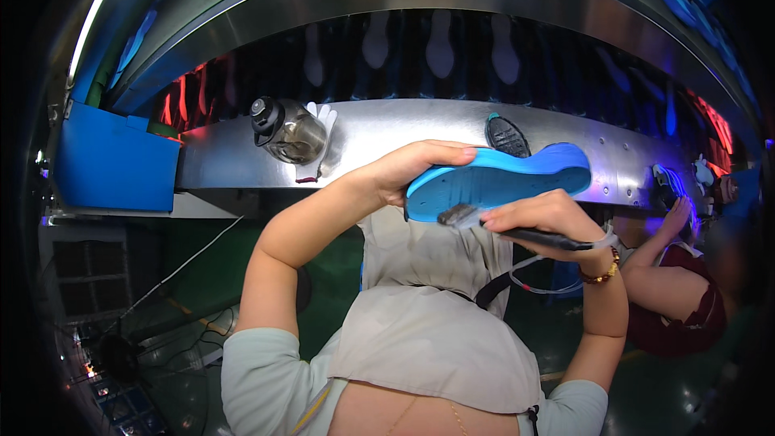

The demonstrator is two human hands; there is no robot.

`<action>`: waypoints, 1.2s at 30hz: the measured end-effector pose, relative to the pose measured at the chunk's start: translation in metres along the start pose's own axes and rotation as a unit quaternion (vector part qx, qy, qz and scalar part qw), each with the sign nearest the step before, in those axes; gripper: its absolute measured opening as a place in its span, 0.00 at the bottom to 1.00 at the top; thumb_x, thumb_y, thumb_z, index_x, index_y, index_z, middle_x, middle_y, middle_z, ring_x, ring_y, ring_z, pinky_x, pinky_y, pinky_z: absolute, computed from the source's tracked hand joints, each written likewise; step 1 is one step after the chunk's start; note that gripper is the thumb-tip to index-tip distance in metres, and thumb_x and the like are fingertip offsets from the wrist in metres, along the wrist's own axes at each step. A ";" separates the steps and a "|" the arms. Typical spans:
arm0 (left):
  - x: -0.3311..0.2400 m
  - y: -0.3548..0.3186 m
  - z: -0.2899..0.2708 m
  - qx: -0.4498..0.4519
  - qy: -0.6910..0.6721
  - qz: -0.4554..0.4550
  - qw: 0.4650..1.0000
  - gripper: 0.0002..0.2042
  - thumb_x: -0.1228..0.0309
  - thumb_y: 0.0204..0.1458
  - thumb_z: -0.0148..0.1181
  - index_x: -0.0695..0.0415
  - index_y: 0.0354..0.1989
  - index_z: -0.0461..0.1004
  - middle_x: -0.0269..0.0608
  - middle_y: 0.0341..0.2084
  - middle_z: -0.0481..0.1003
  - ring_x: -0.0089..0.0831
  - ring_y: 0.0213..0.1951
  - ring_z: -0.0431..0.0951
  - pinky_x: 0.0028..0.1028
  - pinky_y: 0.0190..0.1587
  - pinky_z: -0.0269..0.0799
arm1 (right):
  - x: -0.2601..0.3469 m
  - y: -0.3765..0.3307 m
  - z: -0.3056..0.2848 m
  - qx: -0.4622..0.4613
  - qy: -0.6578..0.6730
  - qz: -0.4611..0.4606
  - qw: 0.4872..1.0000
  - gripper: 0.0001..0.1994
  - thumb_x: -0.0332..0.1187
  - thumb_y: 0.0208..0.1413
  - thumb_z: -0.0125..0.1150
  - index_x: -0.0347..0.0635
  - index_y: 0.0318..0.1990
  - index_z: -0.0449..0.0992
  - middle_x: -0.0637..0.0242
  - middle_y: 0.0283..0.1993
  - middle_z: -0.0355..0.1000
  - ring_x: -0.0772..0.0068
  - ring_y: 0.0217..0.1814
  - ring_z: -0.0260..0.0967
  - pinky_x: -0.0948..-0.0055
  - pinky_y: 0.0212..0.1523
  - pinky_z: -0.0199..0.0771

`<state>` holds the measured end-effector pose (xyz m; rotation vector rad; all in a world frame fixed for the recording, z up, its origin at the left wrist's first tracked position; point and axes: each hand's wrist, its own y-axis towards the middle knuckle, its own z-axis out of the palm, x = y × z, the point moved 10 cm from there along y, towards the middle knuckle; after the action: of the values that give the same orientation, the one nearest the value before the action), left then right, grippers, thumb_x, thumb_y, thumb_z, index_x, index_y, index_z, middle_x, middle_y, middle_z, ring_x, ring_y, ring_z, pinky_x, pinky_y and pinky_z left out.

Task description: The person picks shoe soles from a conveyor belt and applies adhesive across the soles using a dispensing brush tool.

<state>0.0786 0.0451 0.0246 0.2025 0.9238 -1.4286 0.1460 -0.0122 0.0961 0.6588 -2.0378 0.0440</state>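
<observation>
My left hand [413,168] grips a bright blue shoe sole [508,179] by its left end, thumb along the upper edge. The sole is tilted, so its broad face with small grooves shows toward me. Closed around the black handle of a brush [460,215] is my right hand [553,220]. The brush head lies close to the sole's lower edge; whether the bristles touch it I cannot tell. A clear thin tube [549,289] runs from the brush handle past my wrist. Just behind the sole, a dark oval piece with a teal end [507,137] rests on the metal bench.
A clear bottle with a black lid [295,136] stands on the bench [379,125] beside a white glove [325,119]. Beyond the bench, several pale soles [440,47] lie in a dark channel. A blue box [113,157] is at left. At right sits another person [674,291].
</observation>
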 end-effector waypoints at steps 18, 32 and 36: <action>0.026 0.018 -0.020 -0.010 -0.159 0.058 0.985 0.29 0.57 0.52 0.47 0.60 0.59 0.53 0.56 0.51 0.62 0.46 0.49 0.69 0.46 0.46 0.69 | -0.071 -0.020 -0.013 -0.171 0.226 0.169 0.944 0.09 0.20 0.45 0.55 0.30 0.35 0.76 0.56 0.33 0.75 0.80 0.19 0.67 0.84 0.21 0.68; 0.050 -0.026 -0.099 -0.056 -0.262 0.178 0.947 0.27 0.61 0.52 0.48 0.64 0.58 0.55 0.52 0.51 0.65 0.41 0.50 0.69 0.39 0.54 0.63 | -0.082 -0.051 0.018 -0.293 0.296 0.098 0.904 0.15 0.38 0.51 0.54 0.30 0.34 0.73 0.61 0.20 0.69 0.81 0.09 0.56 0.83 0.10 0.54; -0.009 -0.106 -0.094 0.004 -0.144 0.314 0.938 0.33 0.54 0.50 0.46 0.60 0.61 0.49 0.54 0.54 0.59 0.48 0.51 0.67 0.51 0.50 0.63 | -0.150 -0.138 -0.004 -0.534 0.570 0.092 0.617 0.19 0.40 0.55 0.47 0.30 0.43 0.68 0.65 0.21 0.66 0.77 0.18 0.54 0.79 0.22 0.57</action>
<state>-0.0549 0.0916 0.0110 0.2585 0.5377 -0.8358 0.2731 -0.0634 -0.0550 -0.3646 -0.5686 -0.4878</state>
